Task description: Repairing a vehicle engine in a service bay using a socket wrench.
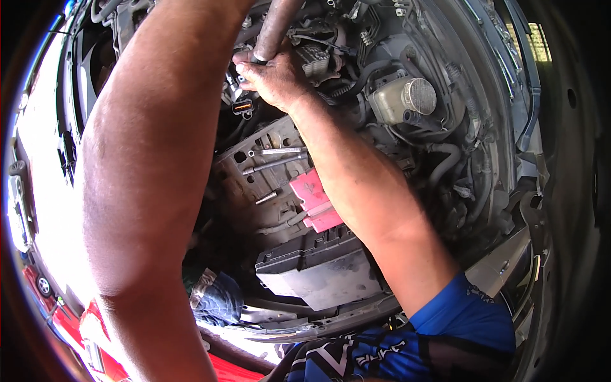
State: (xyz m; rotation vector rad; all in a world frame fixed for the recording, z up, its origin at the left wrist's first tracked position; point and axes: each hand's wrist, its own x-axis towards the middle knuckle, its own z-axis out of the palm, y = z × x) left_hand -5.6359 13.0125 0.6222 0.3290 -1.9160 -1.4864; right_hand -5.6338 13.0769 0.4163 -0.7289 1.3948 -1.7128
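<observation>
My right hand reaches deep into the engine bay, its fingers closed around the lower end of a thick, grey-brown pipe. Something dark shows at the mouth of the pipe, too small to name. My left forearm crosses the left side and leaves at the top edge, so my left hand is outside the picture. Below the right wrist, on a metal battery tray, lie a combination wrench, a long socket extension and a short socket tool.
Next to my right forearm are a red plastic cover and a fluid reservoir with a round cap. A grey-black box stands near the front edge. A blue cloth lies left of it. Hoses and wiring run along the right.
</observation>
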